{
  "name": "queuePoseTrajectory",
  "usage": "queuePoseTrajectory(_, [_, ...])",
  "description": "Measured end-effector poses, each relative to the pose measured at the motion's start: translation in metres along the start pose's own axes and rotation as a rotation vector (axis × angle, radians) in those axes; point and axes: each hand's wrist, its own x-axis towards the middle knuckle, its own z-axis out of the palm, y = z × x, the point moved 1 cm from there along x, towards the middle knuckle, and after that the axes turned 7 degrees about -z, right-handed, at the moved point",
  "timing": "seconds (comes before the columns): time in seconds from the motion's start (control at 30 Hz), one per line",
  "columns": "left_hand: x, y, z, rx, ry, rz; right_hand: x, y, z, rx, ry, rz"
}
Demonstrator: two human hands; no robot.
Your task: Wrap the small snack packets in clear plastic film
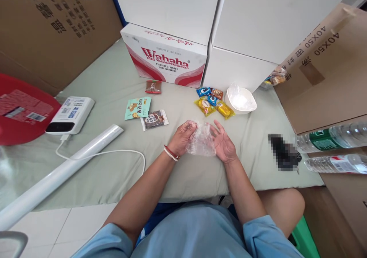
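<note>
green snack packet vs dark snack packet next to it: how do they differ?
The green snack packet is pale mint, larger and nearly square; the dark snack packet is brown with clear end seals, smaller and oblong. The green one lies farther left, the dark one nearer the left hand. Both lie flat on the green mat, sealed and untouched.

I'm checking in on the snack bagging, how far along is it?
Early on. Done: nothing looks bagged; a white bowl sits lined with clear film. In hand: left hand and right hand hold a clear plastic bag between them. Left: the snack packets and the teal packet lie loose on the mat.
</note>
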Motion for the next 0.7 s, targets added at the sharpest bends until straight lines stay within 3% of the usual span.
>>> queuePoseTrajectory(0.1, [0.000,0.002,-0.001,0.003,0.025,0.029,-0.005,0.002,-0.002,0.032,-0.072,0.088])
queuePoseTrajectory(0.27, [0.004,0.006,-0.009,0.036,0.044,0.035,-0.005,0.000,-0.014,0.020,-0.064,0.155])
queuePoseTrajectory(0.5, [0.001,0.007,-0.013,0.048,0.028,0.005,0.003,-0.004,-0.022,0.099,0.171,-0.090])
queuePoseTrajectory(0.7, [0.001,0.006,-0.012,0.009,0.013,-0.014,-0.002,-0.010,-0.020,0.127,0.118,-0.086])
